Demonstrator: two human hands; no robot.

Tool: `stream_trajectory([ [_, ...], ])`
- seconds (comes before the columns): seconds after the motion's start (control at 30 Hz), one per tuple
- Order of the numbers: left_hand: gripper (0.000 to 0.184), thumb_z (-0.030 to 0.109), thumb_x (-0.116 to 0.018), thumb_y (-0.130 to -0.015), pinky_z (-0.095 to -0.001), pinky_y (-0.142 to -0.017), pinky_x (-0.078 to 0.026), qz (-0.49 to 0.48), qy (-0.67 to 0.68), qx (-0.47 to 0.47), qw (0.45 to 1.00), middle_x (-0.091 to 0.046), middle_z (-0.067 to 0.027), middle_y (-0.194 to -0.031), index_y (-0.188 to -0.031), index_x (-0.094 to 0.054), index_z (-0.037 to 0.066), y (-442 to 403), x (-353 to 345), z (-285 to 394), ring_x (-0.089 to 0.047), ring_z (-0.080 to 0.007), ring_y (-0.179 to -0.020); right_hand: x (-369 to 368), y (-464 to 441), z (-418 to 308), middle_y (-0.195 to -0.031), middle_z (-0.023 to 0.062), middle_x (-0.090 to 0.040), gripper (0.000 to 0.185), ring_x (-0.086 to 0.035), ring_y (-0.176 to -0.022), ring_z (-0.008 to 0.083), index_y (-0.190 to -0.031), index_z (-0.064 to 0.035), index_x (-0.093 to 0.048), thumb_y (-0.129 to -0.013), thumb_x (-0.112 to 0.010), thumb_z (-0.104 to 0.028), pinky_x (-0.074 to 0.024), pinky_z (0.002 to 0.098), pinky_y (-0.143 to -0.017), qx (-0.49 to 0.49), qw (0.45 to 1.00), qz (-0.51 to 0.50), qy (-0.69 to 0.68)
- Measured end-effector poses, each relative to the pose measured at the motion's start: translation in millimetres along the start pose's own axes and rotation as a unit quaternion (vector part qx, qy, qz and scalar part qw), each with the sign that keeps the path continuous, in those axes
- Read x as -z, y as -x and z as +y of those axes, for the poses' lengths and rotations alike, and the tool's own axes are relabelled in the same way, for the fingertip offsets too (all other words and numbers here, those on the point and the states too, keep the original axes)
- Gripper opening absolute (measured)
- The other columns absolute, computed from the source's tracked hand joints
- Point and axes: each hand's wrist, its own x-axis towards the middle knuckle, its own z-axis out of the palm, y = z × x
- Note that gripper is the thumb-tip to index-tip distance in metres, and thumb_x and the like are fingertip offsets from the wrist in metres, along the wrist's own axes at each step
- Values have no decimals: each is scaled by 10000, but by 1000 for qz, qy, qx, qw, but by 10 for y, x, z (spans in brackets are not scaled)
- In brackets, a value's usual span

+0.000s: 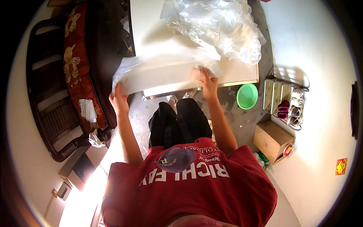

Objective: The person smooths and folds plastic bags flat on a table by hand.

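A clear plastic sheet or bag point(159, 73) stretches between my two hands above the near edge of the white table point(242, 73). My left hand point(119, 101) has its fingers closed on the near left corner of the plastic, out past the table's edge. Over the table's front edge, my right hand point(207, 80) grips the plastic's right part, its fingertips smeared by motion. Farther back on the table lies a crumpled heap of clear plastic bags point(223, 30). Whether the held plastic joins that heap, I cannot tell.
On the floor to the right are a green basin point(247, 96), a shoe rack point(283, 100) with shoes, and a cardboard box point(273, 139). A dark wooden bench point(49, 94) with a red cover point(77, 68) stands at left. My legs point(176, 121) are close to the table.
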Motion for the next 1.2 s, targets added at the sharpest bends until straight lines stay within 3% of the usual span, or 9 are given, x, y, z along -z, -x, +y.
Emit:
stream_trajectory([
  [0.33, 281, 186, -614, -854, -344, -730, -526, -23, -10, 145, 989, -621, -85, -1007, -1065, -591, 1, -350, 622, -1098, -613, -219, -898, 438, -145, 1272, -971, 34, -618, 268, -612, -830, 159, -1052, -50, -596, -853, -631, -226, -515, 314, -696, -167, 983, 11, -68],
  [0.43, 278, 180, -621, -845, -346, -724, -526, -26, -4, 176, 984, -625, -86, -1018, -1071, -594, 21, -444, 710, -1357, -621, -227, -892, 769, -390, 1943, -972, 61, -626, 270, -625, -826, 183, -1082, -68, -573, -858, -618, -211, -517, 320, -688, 21, 990, -71, 121],
  [0.53, 286, 179, -626, -835, -348, -718, -529, -36, -19, 204, 978, -625, -93, -1027, -1075, -594, 28, -558, 808, -1602, -624, -231, -900, 769, -358, 1905, -952, 71, -620, 261, -625, -830, 193, -1076, -79, -563, -857, -616, -211, -518, 339, -694, -5, 992, -92, 85],
  [0.6, 286, 175, -629, -829, -354, -708, -532, -15, -26, 221, 975, -625, -88, -1026, -1072, -595, 27, -574, 825, -1705, -625, -232, -900, 558, -198, 1447, -922, 68, -611, 252, -626, -819, 209, -1072, -85, -553, -859, -608, -207, -522, 367, -690, -206, 975, 7, -77],
  [0.77, 321, 225, -670, -798, -351, -771, -505, -2, -84, 213, 974, -613, -81, -1082, -1041, -594, 29, -561, 848, -1782, -604, -243, -930, 766, -267, 1840, -906, 67, -600, 245, -625, -777, 231, -1053, -71, -539, -854, -608, -196, -531, 376, -658, -118, 993, -6, -6],
  [0.87, 376, 240, -701, -760, -398, -735, -483, 79, -205, 84, 972, -597, -95, -1017, -1047, -569, 36, -604, 920, -1886, -561, -229, -927, 754, -238, 1616, -929, 82, -593, 256, -618, -763, 233, -1047, -52, -533, -839, -622, -171, -528, 372, -651, -122, 992, 43, -8],
  [0.93, 389, 219, -685, -755, -431, -815, -408, 189, -523, -171, 813, -564, -91, -988, -1070, -536, 46, -423, 794, -1693, -504, -273, -979, 672, -136, 1417, -945, 92, -590, 272, -612, -765, 226, -1051, -41, -530, -827, -632, -157, -521, 364, -652, -216, 963, 121, -104],
  [1.0, 345, 150, -650, -758, -439, -862, -356, 189, -548, -287, 763, -526, -112, -999, -1067, -523, 62, -222, 528, -1520, -456, -312, -999, 621, -85, 1332, -952, 116, -582, 324, -596, -810, 215, -1083, -21, -524, -800, -642, -125, -498, 348, -688, -98, 937, 287, 170],
  [1.2, 326, 60, -591, -777, -429, -919, -385, -274, -493, -319, 761, -530, -158, -1091, -1092, -512, 26, 242, -384, -1604, -470, -354, -1055, 687, -317, 1223, -964, 142, -584, 270, -572, -888, 262, -1001, -4, -565, -759, -640, -97, -458, 352, -787, 182, 871, 220, 399],
])
